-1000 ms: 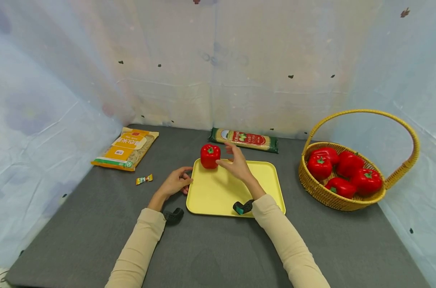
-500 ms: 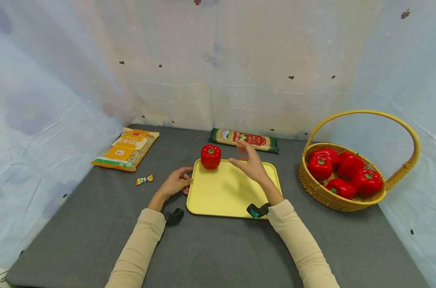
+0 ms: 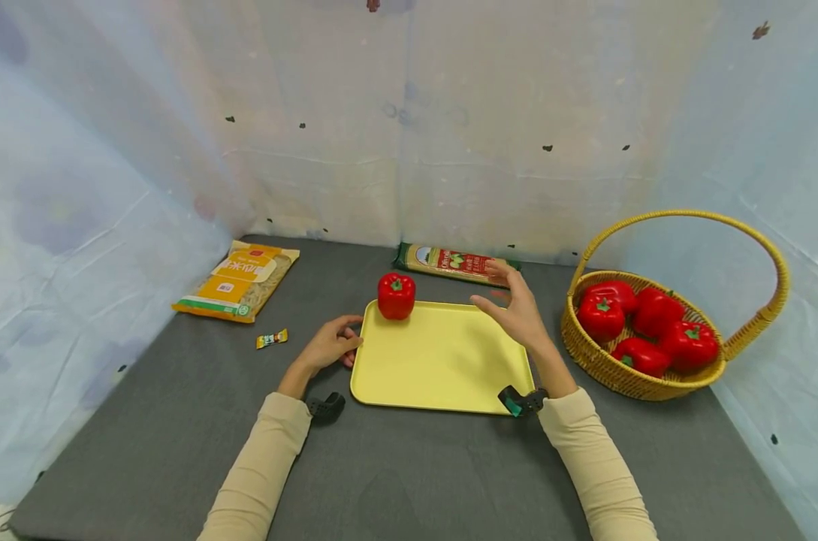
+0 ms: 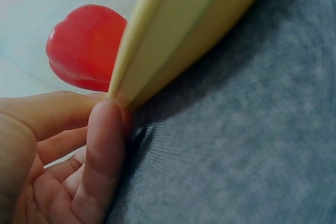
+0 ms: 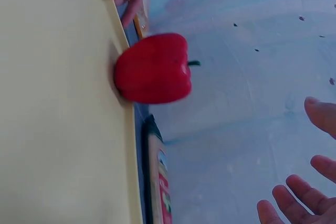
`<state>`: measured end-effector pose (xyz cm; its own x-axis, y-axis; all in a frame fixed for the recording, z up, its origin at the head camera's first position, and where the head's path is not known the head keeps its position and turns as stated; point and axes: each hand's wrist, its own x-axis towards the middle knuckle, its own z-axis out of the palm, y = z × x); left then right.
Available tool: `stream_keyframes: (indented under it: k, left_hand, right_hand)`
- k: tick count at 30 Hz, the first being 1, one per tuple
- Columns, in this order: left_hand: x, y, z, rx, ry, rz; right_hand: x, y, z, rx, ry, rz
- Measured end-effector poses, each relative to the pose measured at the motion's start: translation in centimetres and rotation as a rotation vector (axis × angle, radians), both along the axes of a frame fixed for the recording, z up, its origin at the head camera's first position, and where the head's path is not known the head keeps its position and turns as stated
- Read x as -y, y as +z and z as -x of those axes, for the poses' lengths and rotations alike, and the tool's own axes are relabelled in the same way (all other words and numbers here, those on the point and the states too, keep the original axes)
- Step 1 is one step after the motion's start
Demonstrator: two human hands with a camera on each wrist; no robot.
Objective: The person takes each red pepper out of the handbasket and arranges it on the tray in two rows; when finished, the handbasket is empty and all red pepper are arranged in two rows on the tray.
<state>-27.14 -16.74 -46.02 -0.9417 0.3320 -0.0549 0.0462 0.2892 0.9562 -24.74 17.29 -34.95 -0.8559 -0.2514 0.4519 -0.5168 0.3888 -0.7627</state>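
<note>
A red bell pepper [image 3: 396, 296] stands upright, green stem on top, at the back left corner of the yellow tray [image 3: 422, 368]. My left hand [image 3: 329, 342] is at the tray's left edge; in the left wrist view, the thumb [image 4: 104, 145] and forefinger meet at the rim and pinch it. Over the tray's right side hovers my right hand [image 3: 520, 312], holding nothing. Its fingers [image 5: 294, 198] are spread and loosely bent in the right wrist view, apart from the pepper [image 5: 155, 69].
A wicker basket [image 3: 584, 349] with a tall handle holds several red bell peppers on the right. Behind the tray lies a green and red pasta packet [image 3: 442, 259]. An orange food bag [image 3: 236, 282] and a small wrapped candy [image 3: 272, 339] lie left. Cloth curtains surround the dark table.
My right hand has moved away from the pepper, rightward across the tray, with its fingers still spread. The left hand and the pepper have stayed in place.
</note>
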Motion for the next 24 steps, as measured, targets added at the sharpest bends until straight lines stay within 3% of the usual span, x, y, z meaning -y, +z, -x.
stream_keyframes:
  k: [6,15,24]
  left_hand:
    - [0.2,-1.4,0.7,-0.008,0.020,0.015]
    - [0.2,-1.1,0.5,-0.014,0.006,0.004]
    - [0.3,-1.4,0.7,-0.018,0.010,0.010]
  right_hand:
    - [-2.6,0.7,-0.4,-0.055,-0.083,0.011]
    - [-6.3,1.2,-0.8,-0.069,-0.226,0.060]
    - [-9.7,1.8,-1.0,-0.043,-0.360,0.091]
